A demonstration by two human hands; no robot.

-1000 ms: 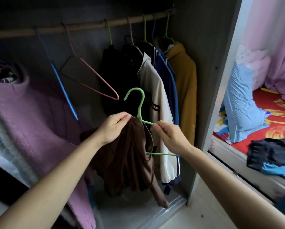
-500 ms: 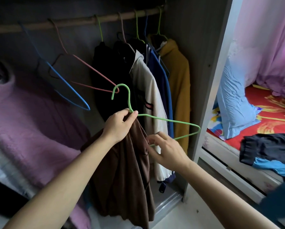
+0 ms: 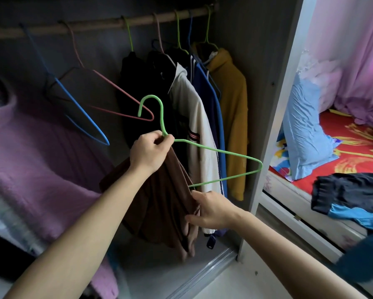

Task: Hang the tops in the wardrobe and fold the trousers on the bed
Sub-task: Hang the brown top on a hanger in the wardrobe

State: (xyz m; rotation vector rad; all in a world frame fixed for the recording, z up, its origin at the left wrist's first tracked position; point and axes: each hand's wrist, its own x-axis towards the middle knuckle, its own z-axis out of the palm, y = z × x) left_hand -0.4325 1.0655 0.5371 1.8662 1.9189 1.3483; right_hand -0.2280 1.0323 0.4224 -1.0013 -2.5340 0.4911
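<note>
In the wardrobe (image 3: pixel 256 61), well below the rail (image 3: pixel 94 25), a brown top (image 3: pixel 164 201) droops from a green hanger (image 3: pixel 215 150), its bare arm running rightward, roughly along the rail. The left hand (image 3: pixel 151 152) has its grip clamped on hanger neck and collar; the right hand (image 3: pixel 211 210), grip pinching fabric, sits just under that bare arm.
</note>
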